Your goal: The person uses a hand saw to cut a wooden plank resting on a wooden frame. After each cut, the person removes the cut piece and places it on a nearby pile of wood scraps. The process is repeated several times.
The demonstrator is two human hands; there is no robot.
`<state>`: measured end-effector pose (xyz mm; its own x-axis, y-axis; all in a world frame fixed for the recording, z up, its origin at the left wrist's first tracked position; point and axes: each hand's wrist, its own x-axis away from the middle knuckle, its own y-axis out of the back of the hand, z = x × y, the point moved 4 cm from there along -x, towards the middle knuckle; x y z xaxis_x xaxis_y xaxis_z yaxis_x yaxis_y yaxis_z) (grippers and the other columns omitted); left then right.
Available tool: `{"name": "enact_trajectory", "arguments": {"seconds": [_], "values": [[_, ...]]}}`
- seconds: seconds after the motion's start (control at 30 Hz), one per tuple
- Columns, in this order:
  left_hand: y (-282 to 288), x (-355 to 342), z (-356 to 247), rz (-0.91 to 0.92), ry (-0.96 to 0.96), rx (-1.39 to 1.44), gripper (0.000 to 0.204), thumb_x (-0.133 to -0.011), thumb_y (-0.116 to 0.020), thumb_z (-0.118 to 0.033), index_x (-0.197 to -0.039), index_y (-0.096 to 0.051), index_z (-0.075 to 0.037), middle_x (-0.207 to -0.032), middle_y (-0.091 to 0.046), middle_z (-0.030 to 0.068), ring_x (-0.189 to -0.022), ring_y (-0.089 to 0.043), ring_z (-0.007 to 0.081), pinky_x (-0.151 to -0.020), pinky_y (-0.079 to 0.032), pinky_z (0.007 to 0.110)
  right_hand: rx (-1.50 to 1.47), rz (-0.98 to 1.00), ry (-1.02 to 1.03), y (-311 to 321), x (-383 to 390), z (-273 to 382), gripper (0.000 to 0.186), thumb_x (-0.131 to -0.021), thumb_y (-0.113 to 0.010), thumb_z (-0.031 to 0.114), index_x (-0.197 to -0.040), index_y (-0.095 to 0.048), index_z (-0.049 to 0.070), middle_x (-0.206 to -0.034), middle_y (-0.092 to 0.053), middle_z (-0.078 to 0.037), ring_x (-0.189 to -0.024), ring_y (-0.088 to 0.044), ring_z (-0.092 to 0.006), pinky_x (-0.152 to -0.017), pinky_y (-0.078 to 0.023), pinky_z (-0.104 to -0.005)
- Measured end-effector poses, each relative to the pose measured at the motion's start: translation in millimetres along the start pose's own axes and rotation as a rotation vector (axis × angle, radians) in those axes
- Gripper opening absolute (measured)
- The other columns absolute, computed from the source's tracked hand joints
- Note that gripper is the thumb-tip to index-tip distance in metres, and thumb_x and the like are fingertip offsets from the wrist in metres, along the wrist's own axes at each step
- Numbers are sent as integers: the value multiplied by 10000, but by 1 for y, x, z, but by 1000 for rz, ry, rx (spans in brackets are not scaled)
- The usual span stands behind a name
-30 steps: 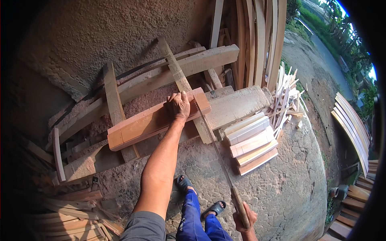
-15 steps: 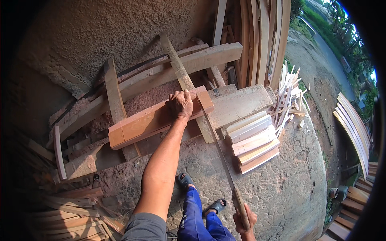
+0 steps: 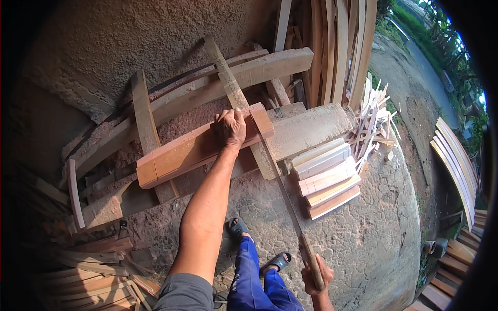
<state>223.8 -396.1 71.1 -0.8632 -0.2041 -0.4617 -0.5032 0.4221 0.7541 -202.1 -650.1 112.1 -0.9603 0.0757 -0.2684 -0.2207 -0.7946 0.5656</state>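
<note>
A thick reddish-brown wooden block [image 3: 181,151] lies slantwise across two supporting timbers, with a pencil-like line near its left end. My left hand [image 3: 230,128] presses on top of it, fingers curled over the far edge, close to its right end. The long blade of a handsaw [image 3: 284,193] crosses the block just right of that hand, at a cut line near the end. Down at the lower right, my right hand [image 3: 317,276] is wrapped around the saw's wooden handle. Where the far tip of the blade meets the wood is hard to make out.
Cut wood pieces [image 3: 328,179] are stacked right of the saw, beside a heap of thin offcuts [image 3: 371,122]. Long boards [image 3: 340,52] lean at the back. Curved timbers [image 3: 249,75] lie by the wall. More scrap [image 3: 93,282] fills the lower left.
My right hand and the saw have shifted slightly forward, toward the block. The left hand stays on the block, and the whole view has moved a little.
</note>
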Motion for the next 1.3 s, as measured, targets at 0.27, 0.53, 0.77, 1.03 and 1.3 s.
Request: {"name": "enact_trajectory", "arguments": {"seconds": [0.27,0.53,0.77,1.03,1.3], "values": [[-31,6,46,-67,-64,-33,443,-997,-460,-381,-749,-652,-68,-855,-688,148,-789,-621,389,-795,-491,497,-249,-1,30,-67,-159,18,613,-824,-742,53,-1403,-543,24,-1146,-695,-237,-879,-751,-294,-735,-566,-334],[-12,-1,-6,29,-10,7,445,-992,-476,-419,-761,-662,-87,-907,-702,105,-895,-636,365,-790,-489,506,-32,-38,20,-26,-59,-7,530,-829,-734,109,-1312,-595,-58,-1119,-714,-250,-921,-758,-312,-755,-592,-346],[-26,8,36,-115,-86,-35,416,-992,-469,-382,-772,-667,-91,-821,-677,148,-808,-632,367,-783,-488,478,-226,14,-31,-53,-134,10,560,-835,-744,80,-1364,-577,9,-1200,-687,-234,-958,-746,-306,-772,-581,-332],[-4,-3,0,-35,-79,6,417,-990,-451,-347,-728,-653,-92,-827,-678,124,-831,-634,357,-764,-498,454,-84,-44,-2,-36,-82,6,527,-867,-728,129,-1338,-579,-55,-1107,-719,-236,-893,-753,-295,-768,-575,-352],[7,6,0,-28,-12,11,412,-978,-478,-381,-725,-643,-100,-817,-686,96,-780,-617,360,-740,-484,475,-20,-10,119,-23,-50,11,570,-823,-762,99,-1331,-570,-72,-1132,-707,-265,-918,-757,-330,-757,-602,-347]]}}
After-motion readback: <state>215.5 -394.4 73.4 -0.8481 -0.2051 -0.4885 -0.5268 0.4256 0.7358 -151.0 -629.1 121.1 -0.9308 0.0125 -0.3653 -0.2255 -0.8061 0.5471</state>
